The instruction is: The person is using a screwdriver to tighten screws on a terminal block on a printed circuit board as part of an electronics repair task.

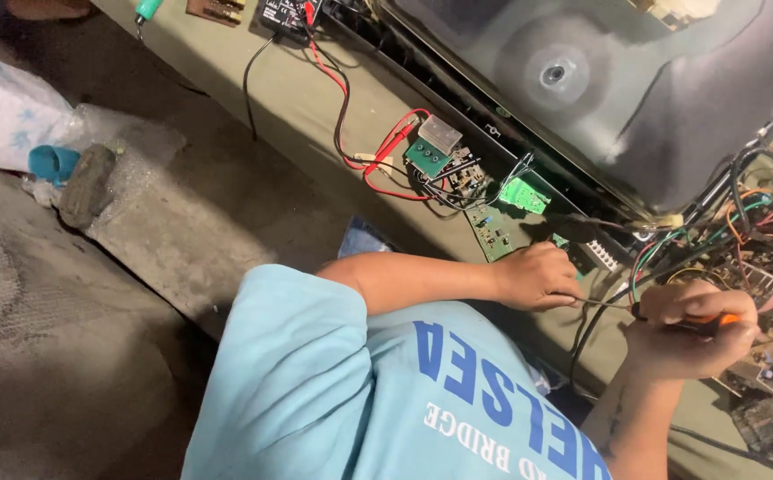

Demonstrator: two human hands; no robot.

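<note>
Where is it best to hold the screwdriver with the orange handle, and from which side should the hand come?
Probably by the orange handle, where the right hand wraps it now, coming from the handle's far end at the right. The thin metal shaft points left toward the left hand and the circuit boards, so that end should stay free.

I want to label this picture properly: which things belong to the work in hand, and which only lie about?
In use: orange-handled screwdriver in the right hand; left hand at its shaft; green circuit board just beside.
Lying about: small blue cup, bubble wrap, green-handled tool.
</note>
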